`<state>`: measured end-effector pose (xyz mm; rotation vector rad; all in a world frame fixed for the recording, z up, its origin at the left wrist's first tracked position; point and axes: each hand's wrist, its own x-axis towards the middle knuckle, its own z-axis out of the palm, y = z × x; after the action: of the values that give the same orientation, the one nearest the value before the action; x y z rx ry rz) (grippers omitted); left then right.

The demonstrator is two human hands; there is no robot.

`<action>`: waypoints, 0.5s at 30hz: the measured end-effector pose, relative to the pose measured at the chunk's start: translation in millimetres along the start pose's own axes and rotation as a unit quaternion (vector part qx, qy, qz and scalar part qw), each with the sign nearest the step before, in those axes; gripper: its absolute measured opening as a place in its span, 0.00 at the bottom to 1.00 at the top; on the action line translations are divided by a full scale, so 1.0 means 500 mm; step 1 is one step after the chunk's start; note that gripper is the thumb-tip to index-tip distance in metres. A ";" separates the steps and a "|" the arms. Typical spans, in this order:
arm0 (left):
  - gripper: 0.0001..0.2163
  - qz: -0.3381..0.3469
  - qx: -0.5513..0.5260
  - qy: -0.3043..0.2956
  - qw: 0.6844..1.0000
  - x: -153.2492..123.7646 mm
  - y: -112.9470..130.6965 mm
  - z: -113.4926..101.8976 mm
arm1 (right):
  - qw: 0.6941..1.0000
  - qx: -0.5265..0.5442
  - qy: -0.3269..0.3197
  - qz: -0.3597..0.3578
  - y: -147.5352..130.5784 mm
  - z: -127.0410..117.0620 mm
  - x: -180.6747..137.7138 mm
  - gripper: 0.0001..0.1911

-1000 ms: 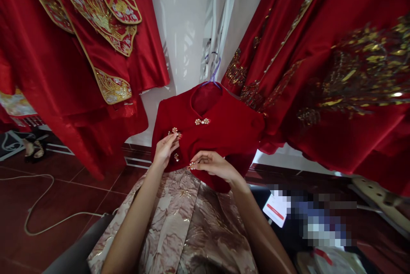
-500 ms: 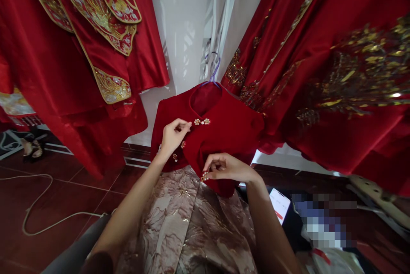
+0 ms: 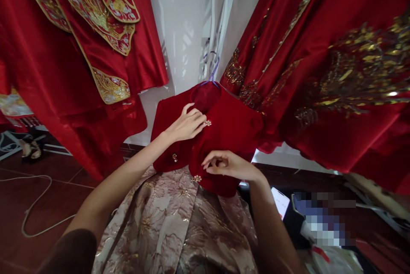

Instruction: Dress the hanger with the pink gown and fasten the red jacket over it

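A red velvet jacket [image 3: 237, 137] hangs in front of me on a purple hanger [image 3: 214, 73]. My left hand [image 3: 188, 124] is at the neckline, its fingertips closed on the upper beaded clasp [image 3: 208, 123] and covering that clasp's left half. Lower down, my right hand [image 3: 226, 164] hovers over the jacket's front flap, fingers loosely curled and thumb a little apart from them; nothing shows between them. Just below its fingertips lies a beaded flower fastener [image 3: 196, 178] at the flap's edge. Another beaded fastener [image 3: 174, 157] sits on the left front panel.
Patterned pinkish-gold fabric [image 3: 166, 222] spreads below the jacket. Red embroidered garments [image 3: 115, 51] hang at left, and a red gown [image 3: 307, 128] with gold sequins hangs at right. A phone [image 3: 280, 202] lies at lower right. A pale cable [image 3: 24, 218] runs over the tiled floor.
My left hand has moved right, from beside the upper clasp onto it. My right hand has let go of the lower fastener, which now lies a little to the left and below the fingers.
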<state>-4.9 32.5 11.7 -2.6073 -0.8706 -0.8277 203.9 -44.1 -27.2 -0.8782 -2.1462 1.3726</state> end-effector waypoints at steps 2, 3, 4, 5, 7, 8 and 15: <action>0.14 0.006 0.011 -0.009 1.000 -0.002 -0.003 0.001 | 0.997 0.000 0.077 -0.012 -0.015 -0.004 0.007 0.14; 0.15 0.008 0.018 -0.003 1.000 -0.003 -0.006 0.002 | 0.991 0.002 0.131 -0.024 -0.024 -0.006 0.017 0.14; 0.16 0.006 0.026 0.008 1.000 -0.004 -0.009 0.004 | 0.980 0.006 0.192 -0.043 -0.035 -0.007 0.031 0.14; 0.15 -0.002 0.036 0.024 0.999 -0.006 -0.012 0.005 | 0.965 0.014 0.255 -0.068 -0.047 -0.008 0.050 0.15; 0.13 -0.046 0.058 0.068 0.995 -0.009 -0.018 0.006 | 0.927 0.043 0.353 -0.116 -0.070 -0.008 0.100 0.20; 0.13 -0.079 0.067 0.088 0.991 -0.010 -0.020 0.005 | 0.919 0.052 0.370 -0.130 -0.080 -0.007 0.128 0.23; 0.27 -0.304 0.125 0.144 0.934 -0.007 -0.034 -0.011 | 0.852 -0.151 0.501 0.022 -0.077 -0.009 0.238 0.52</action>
<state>-20.0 41.9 15.1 -1.9366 -1.5978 -1.1202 113.1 31.8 12.9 -1.3684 -1.4834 0.3637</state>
